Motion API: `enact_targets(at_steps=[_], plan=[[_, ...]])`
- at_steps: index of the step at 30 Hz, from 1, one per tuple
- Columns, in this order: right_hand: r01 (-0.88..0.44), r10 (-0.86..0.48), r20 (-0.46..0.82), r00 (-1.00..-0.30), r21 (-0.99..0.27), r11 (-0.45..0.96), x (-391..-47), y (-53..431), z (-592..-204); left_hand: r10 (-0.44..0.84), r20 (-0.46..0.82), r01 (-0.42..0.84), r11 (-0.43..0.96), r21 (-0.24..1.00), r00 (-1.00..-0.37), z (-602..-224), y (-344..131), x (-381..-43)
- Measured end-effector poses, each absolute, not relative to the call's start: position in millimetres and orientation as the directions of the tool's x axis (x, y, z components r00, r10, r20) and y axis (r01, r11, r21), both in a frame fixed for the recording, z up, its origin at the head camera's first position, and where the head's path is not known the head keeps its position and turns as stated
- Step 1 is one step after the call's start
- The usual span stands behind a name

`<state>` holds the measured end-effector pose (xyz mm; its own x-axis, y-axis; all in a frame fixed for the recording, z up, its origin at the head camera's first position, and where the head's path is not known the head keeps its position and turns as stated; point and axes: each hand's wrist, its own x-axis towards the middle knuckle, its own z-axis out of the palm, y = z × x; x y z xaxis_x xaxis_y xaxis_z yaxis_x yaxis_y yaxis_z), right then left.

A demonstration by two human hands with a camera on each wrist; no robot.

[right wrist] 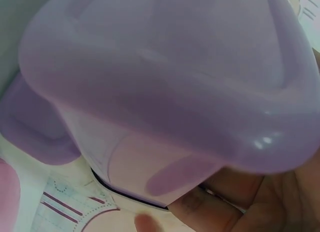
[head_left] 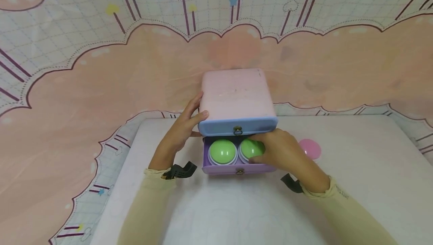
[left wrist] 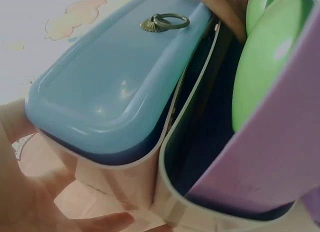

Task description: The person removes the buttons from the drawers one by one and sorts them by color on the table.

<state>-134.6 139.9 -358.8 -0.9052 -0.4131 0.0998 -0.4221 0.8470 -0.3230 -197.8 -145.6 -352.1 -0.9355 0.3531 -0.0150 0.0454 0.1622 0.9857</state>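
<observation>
A pink drawer box point(head_left: 236, 94) stands on the white table with its blue upper drawer point(head_left: 220, 126) closed. Its purple lower drawer point(head_left: 220, 170) is pulled out and holds two round jars with glossy green domed lids. My left hand point(head_left: 179, 128) rests spread against the box's left side, thumb near the top edge. At the right green-lidded jar point(head_left: 252, 148), my right hand point(head_left: 280, 149) has its thumb on the near side and a finger on the far side. The left green-lidded jar point(head_left: 222, 151) sits beside it, untouched. The right wrist view is mostly filled by the purple drawer front point(right wrist: 165, 91).
A round pink-lidded thing point(head_left: 310, 149) lies on the white table point(head_left: 236, 211) right of the box, partly behind my right forearm. A patterned peach cloth point(head_left: 152, 72) hangs behind. Each drawer front has a small brass ring pull point(left wrist: 170, 21).
</observation>
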Motion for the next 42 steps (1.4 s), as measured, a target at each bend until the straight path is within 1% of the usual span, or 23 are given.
enact_targets(at_steps=[5, 13, 18, 24, 31, 34, 38, 42], plan=[[-0.453, -0.430, 0.143, -0.891, -0.289, 0.843, -135.1, 140.3, -359.8, 0.363, -0.026, 0.059, 0.221, 0.974, -0.931, -348.2, -148.4, -197.5], [-0.410, -0.409, 0.076, -0.909, -0.328, 0.851, -131.0, 142.1, -355.9, 0.348, -0.057, 0.043, 0.273, 0.961, -0.936, -345.7, -150.4, -195.3], [-0.412, -0.411, 0.069, -0.909, -0.296, 0.862, -128.3, 143.2, -350.4, 0.330, -0.064, 0.036, 0.288, 0.957, -0.942, -345.9, -149.4, -194.3], [-0.435, -0.428, 0.091, -0.899, -0.286, 0.854, -126.7, 146.3, -347.1, 0.319, -0.057, 0.044, 0.301, 0.953, -0.946, -345.8, -148.5, -194.1], [-0.465, -0.441, 0.150, -0.885, -0.305, 0.831, -127.3, 150.8, -351.7, 0.319, -0.051, 0.044, 0.286, 0.957, -0.946, -343.9, -145.3, -192.7], [-0.441, -0.415, 0.150, -0.897, -0.311, 0.842, -124.9, 152.0, -351.5, 0.318, -0.054, 0.044, 0.295, 0.954, -0.947, -343.5, -144.6, -192.3], [-0.368, -0.337, 0.151, -0.929, -0.303, 0.879, -117.5, 151.2, -347.4, 0.317, -0.050, 0.052, 0.305, 0.951, -0.947, -343.4, -144.9, -192.7], [-0.329, -0.279, 0.206, -0.938, -0.275, 0.904, -109.5, 148.2, -344.5, 0.316, -0.045, 0.057, 0.305, 0.951, -0.948, -344.0, -145.7, -193.5]])
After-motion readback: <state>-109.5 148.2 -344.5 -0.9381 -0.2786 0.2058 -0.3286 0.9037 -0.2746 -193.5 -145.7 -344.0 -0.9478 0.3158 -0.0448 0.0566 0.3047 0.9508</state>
